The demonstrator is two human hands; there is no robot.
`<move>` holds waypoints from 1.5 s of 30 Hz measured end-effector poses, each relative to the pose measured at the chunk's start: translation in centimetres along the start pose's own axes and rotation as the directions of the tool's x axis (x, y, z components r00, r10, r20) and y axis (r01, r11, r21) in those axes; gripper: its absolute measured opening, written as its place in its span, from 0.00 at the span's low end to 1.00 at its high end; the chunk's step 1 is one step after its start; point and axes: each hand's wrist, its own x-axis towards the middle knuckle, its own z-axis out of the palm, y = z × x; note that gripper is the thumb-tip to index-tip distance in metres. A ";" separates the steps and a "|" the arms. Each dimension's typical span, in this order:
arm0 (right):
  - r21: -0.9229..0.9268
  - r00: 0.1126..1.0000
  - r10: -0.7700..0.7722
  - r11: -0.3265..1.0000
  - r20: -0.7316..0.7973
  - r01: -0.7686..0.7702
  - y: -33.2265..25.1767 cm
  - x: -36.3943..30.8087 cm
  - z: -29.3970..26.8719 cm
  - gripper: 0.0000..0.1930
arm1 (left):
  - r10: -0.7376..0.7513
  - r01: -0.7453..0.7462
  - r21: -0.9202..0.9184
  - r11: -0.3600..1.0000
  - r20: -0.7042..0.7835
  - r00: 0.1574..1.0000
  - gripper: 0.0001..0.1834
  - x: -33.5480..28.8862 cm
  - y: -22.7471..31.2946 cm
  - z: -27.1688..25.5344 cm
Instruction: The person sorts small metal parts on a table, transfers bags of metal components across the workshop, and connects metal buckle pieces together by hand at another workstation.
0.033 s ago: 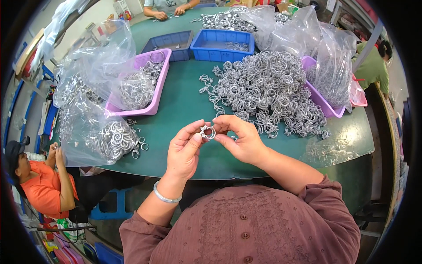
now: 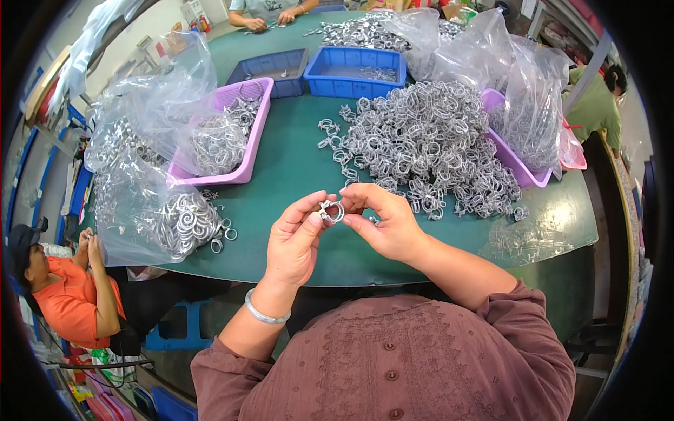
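Note:
Between my two hands, above the near part of the green table, is a small silver metal ring (image 2: 335, 211) with a knobbed piece on its left side. My left hand (image 2: 298, 238) pinches that knobbed side between thumb and fingers. From the right, my right hand (image 2: 385, 221) has its thumb and forefinger closed at the ring's edge. A bit of metal shows under its curled fingers, too small to make out. Beyond my right hand rises a large heap of similar silver ring pieces (image 2: 428, 140). Plain silver rings (image 2: 188, 224) spill from a clear plastic bag at the left.
A pink basket (image 2: 254, 144) of metal pieces stands left, a purple basket (image 2: 516, 168) right. Two bins, grey (image 2: 284, 85) and blue (image 2: 358, 88), sit farther back. A person in orange (image 2: 74, 302) sits at left; another person's hands (image 2: 270, 22) work at the far edge.

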 end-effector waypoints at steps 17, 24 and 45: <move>-0.064 1.000 -0.012 0.998 0.012 0.013 -0.7 0.2 -0.3 0.12 | -0.267 0.252 -0.378 0.891 0.013 0.964 0.15 0.1 -0.4 -1.1; -0.184 0.994 -0.091 0.978 0.063 0.101 -0.6 0.4 -0.2 0.12 | -0.353 0.307 -0.484 0.819 -0.003 0.936 0.14 -0.3 -0.9 -1.3; 0.329 0.861 0.445 0.798 0.245 -0.505 0.6 0.2 0.6 0.07 | -0.336 0.301 -0.159 0.940 -0.306 0.891 0.09 -1.1 -0.5 -0.5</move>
